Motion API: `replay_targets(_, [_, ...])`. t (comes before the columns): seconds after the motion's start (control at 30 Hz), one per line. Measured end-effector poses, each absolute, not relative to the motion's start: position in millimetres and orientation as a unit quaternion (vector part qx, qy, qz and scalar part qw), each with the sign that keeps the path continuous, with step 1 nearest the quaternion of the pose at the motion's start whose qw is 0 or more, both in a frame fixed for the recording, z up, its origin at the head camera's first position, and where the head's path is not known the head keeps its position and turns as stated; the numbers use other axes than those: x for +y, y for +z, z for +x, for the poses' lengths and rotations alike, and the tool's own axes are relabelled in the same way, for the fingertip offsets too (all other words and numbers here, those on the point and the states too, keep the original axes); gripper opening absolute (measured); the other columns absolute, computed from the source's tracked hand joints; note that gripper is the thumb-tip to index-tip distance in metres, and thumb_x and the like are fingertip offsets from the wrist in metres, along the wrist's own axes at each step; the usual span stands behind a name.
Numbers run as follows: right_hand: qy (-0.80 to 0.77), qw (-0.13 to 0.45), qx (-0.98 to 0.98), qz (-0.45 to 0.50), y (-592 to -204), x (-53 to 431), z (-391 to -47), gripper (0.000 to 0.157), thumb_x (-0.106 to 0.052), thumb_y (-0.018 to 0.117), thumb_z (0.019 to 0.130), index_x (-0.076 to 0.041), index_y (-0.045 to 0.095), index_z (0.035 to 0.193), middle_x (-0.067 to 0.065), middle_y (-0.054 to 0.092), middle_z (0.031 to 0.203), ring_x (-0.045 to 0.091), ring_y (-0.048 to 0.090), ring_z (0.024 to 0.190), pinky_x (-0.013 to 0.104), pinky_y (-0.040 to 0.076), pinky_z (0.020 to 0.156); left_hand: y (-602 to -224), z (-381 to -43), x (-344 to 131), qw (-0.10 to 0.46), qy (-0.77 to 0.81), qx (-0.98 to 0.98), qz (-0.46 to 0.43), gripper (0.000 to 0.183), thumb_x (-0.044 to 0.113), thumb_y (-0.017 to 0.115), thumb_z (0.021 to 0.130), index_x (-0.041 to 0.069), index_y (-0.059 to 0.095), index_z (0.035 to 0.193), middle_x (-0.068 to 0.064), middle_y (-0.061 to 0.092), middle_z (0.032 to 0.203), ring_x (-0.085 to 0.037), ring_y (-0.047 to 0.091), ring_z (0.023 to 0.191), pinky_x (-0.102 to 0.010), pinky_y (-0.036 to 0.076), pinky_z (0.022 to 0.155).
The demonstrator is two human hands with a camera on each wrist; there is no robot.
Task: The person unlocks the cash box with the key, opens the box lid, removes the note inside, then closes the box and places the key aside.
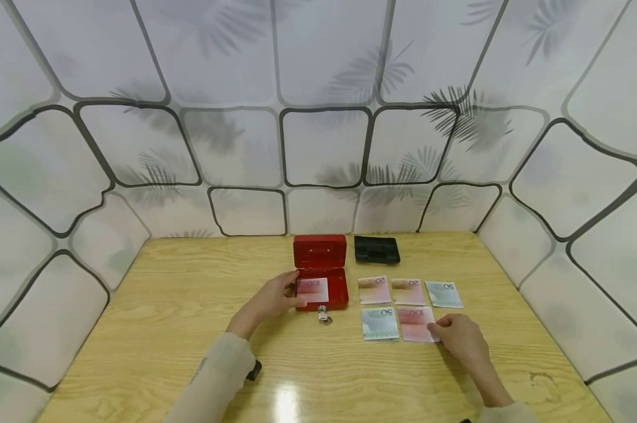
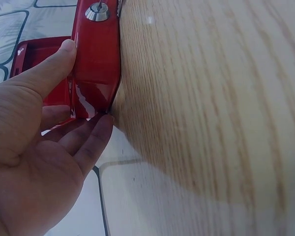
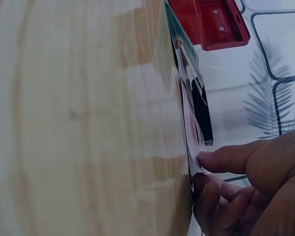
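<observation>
A red cash box stands on the table with its lid raised and a red 100 banknote lying inside. My left hand holds the box at its left end. In the left wrist view its thumb lies on the rim, and the fingers bend against the end wall. Over on the right, my right hand pinches the right edge of another red 100 banknote between thumb and fingers. In the right wrist view the note stands slightly off the tabletop along its edge.
Two 20 banknotes and a 50 banknote form the back row. Another 50 banknote lies left of the pinched note. Behind them is a black tray. A key lock sits on the box's front. Patterned curtains surround the table.
</observation>
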State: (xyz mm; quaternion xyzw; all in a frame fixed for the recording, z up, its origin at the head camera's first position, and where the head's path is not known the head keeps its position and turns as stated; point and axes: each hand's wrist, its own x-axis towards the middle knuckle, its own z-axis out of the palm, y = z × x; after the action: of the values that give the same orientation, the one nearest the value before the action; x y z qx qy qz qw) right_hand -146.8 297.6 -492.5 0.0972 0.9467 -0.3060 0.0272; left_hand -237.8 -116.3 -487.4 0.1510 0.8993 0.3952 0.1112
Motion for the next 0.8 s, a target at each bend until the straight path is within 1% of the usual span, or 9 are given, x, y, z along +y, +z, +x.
replay_targets(0.2, [-0.307, 0.031, 0.946, 0.101, -492.2, 296.6, -147.3, 0.025, -0.028, 0.073, 0.094, -0.004, 0.074, 0.089, 0.002, 0.067, 0.080, 0.021, 0.057, 0.074, 0.033, 0.043, 0.060, -488.9, -238.4, -116.4, 0.109, 0.395, 0.900, 0.151, 0.081, 0.024, 0.082, 0.091, -0.001, 0.041, 0.156, -0.018, 0.041, 0.160, -0.035, 0.042, 0.145, -0.050, 0.038, 0.116])
replay_targets(0.33, [-0.309, 0.035, 0.945, 0.105, -491.4, 296.6, -147.3, 0.028, -0.029, 0.072, 0.094, -0.001, 0.074, 0.092, 0.005, 0.070, 0.083, 0.023, 0.060, 0.077, 0.034, 0.045, 0.063, -488.8, -237.6, -116.3, 0.111, 0.395, 0.900, 0.149, 0.081, 0.024, 0.082, 0.091, -0.001, 0.041, 0.157, -0.019, 0.040, 0.160, -0.036, 0.043, 0.144, -0.050, 0.038, 0.116])
replay_targets(0.5, [-0.308, 0.021, 0.944, 0.113, -488.5, 297.7, -146.1, 0.033, -0.031, 0.069, 0.097, 0.002, 0.074, 0.100, 0.011, 0.072, 0.090, 0.025, 0.062, 0.080, 0.036, 0.047, 0.064, -489.5, -237.7, -116.5, 0.118, 0.403, 0.896, 0.144, 0.081, 0.024, 0.081, 0.092, 0.001, 0.040, 0.158, -0.018, 0.039, 0.161, -0.035, 0.043, 0.144, -0.050, 0.038, 0.116])
replay_targets(0.63, [-0.323, 0.002, 0.939, 0.115, -484.2, 297.2, -146.6, 0.033, -0.029, 0.067, 0.099, 0.003, 0.073, 0.103, 0.010, 0.071, 0.087, 0.024, 0.060, 0.077, 0.034, 0.046, 0.061, -489.0, -237.6, -116.5, 0.122, 0.406, 0.895, 0.140, 0.082, 0.025, 0.081, 0.093, 0.001, 0.038, 0.158, -0.018, 0.038, 0.162, -0.035, 0.041, 0.145, -0.050, 0.037, 0.117])
replay_targets(0.73, [-0.335, -0.019, 0.937, 0.101, -479.7, 295.1, -148.9, 0.035, -0.026, 0.066, 0.100, 0.007, 0.072, 0.108, 0.013, 0.072, 0.090, 0.027, 0.065, 0.081, 0.038, 0.051, 0.065, -488.5, -237.4, -116.7, 0.121, 0.404, 0.895, 0.143, 0.082, 0.025, 0.081, 0.093, 0.001, 0.038, 0.158, -0.018, 0.038, 0.162, -0.036, 0.041, 0.145, -0.050, 0.037, 0.117])
replay_targets(0.8, [-0.342, -0.030, 0.935, 0.087, -476.2, 292.6, -150.9, 0.038, -0.026, 0.065, 0.102, 0.009, 0.070, 0.115, 0.020, 0.074, 0.098, 0.033, 0.068, 0.090, 0.043, 0.055, 0.072, -488.7, -237.2, -116.8, 0.119, 0.403, 0.896, 0.145, 0.081, 0.025, 0.081, 0.093, 0.000, 0.039, 0.158, -0.019, 0.038, 0.161, -0.036, 0.040, 0.146, -0.051, 0.037, 0.117])
